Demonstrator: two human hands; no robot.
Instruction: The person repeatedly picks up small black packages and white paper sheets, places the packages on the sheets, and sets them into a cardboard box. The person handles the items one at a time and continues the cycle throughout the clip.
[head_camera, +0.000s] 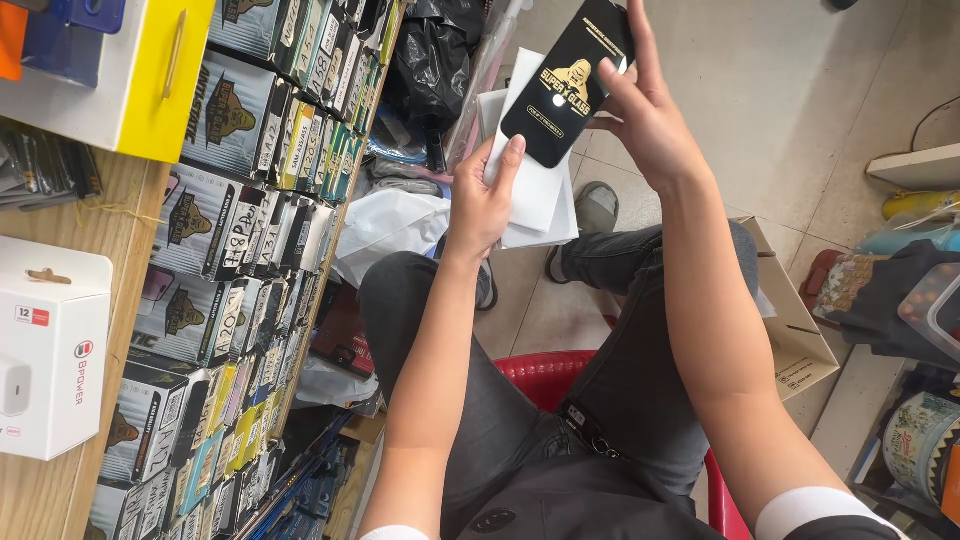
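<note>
Right hand (650, 120) pinches the black sleeve (566, 85) at 12 o'clock, tilted up so its face shows. Left hand (483, 200) grips the white sleeves (535, 195) just below, fanned for easy picking. Shelf boxes (230, 200) at 9.

We see a wooden surface (60, 250) carrying a white box (50, 350) and a yellow box (150, 75).

Single view, head-mounted, looking steeply down over the wearer's forearms and lap to the tiled floor (800, 90). Close range: left hand (480, 200) and right hand (645, 120) sit upper centre, fingers pointing away from the lens. Left of the fingers, stacked boxes on a shelf (250, 230); below them, the red stool (545, 375). No second view.
</note>
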